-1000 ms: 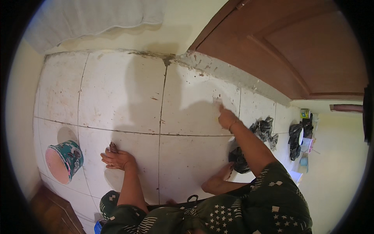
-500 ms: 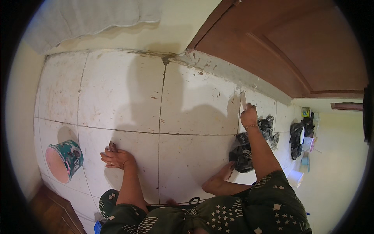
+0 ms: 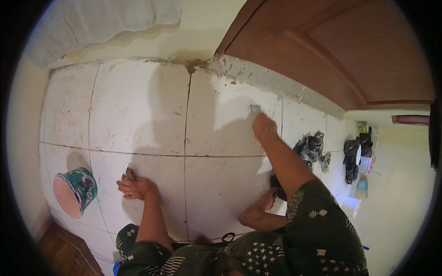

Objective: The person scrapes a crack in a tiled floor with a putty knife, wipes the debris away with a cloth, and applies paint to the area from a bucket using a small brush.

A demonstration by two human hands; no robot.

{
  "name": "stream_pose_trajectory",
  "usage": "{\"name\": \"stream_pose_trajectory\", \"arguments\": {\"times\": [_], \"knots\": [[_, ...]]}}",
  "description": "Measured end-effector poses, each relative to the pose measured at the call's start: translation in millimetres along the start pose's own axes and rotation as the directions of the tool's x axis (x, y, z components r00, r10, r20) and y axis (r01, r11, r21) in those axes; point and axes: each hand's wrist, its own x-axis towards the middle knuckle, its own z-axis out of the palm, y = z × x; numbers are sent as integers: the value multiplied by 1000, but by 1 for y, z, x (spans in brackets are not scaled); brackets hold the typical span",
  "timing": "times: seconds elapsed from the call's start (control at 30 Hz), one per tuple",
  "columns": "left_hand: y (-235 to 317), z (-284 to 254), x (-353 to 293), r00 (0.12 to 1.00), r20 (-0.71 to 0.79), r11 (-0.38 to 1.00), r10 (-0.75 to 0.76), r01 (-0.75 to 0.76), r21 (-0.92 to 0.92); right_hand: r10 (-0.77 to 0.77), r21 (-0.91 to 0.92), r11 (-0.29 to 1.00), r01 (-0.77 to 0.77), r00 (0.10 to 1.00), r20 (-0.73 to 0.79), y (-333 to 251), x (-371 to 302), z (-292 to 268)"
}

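My right hand (image 3: 264, 125) is closed around a scraper. Its pale flat blade (image 3: 254, 109) meets a white floor tile near the doorway, and its handle is hidden in my grip. Down on the floor to the left rests my left hand (image 3: 136, 188), a ring on one finger. A short brown, dark-tipped piece (image 3: 130, 173) sticks out beside its fingers; I cannot make out what it is. Dark specks and smears mark the tiles (image 3: 225, 131) around the blade, with brown dirt along the grout and the wall's foot.
A green and pink bucket (image 3: 79, 192) stands left of my left hand. Black plastic bags (image 3: 313, 152) lie beyond my right arm, near my bare foot (image 3: 260, 209). A brown door (image 3: 340, 55) borders a grey sill (image 3: 276, 82). Several containers (image 3: 363, 168) line the far right.
My right hand has moved left with the scraper, from beside the bags onto the middle tile. My left hand stays in place.
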Motion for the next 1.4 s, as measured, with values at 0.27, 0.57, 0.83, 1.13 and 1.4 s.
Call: {"name": "stream_pose_trajectory", "arguments": {"times": [0.27,0.57,0.83,1.13,1.4], "knots": [[-13,5,5,998,-58,1000,5,-3,30,-187,-176,965,194,981,56,0,-14,-11],[-8,-5,5,999,24,999,-26,25,31,-95,-312,937,155,976,198,-3,2,-14],[-7,-6,4,996,86,999,-32,30,28,-220,-234,946,224,975,42,-12,2,-14],[-3,-10,8,992,108,997,-65,60,48,-144,-151,976,157,985,93,-13,9,-24],[-5,-6,5,998,60,1000,-29,29,-2,-168,-204,964,169,986,25,-11,26,-17]]}}
